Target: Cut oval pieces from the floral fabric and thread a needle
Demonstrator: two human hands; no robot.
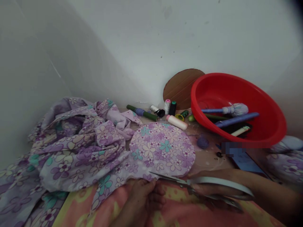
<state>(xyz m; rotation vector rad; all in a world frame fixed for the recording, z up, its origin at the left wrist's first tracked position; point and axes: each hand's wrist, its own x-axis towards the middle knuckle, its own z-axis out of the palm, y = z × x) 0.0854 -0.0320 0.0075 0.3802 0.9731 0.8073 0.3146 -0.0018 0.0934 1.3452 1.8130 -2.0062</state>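
Gripping scissors [186,183], right hand [220,174] sideways, left hand [143,194] curled at floral cloth's [139,165] edge, fingers' hold unclear

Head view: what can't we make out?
All in the head view:
Floral cloth: left side cut off by the edge.
Left hand: whether its grip holds cloth, lost in shadow.
Right hand: some fingers hidden by the scissors.
Cardboard disc: right side behind the red bowl.
Blue-faced slab: upper part pixelated.

Spools [167,107]: nothing readable, too small and dim tbh
Red bowl [272,121]: can't make out any letters or numbers
Blue slab [248,163]: part's pixelated, nothing legible on the rest
Scissors [213,180]: no brand I can read
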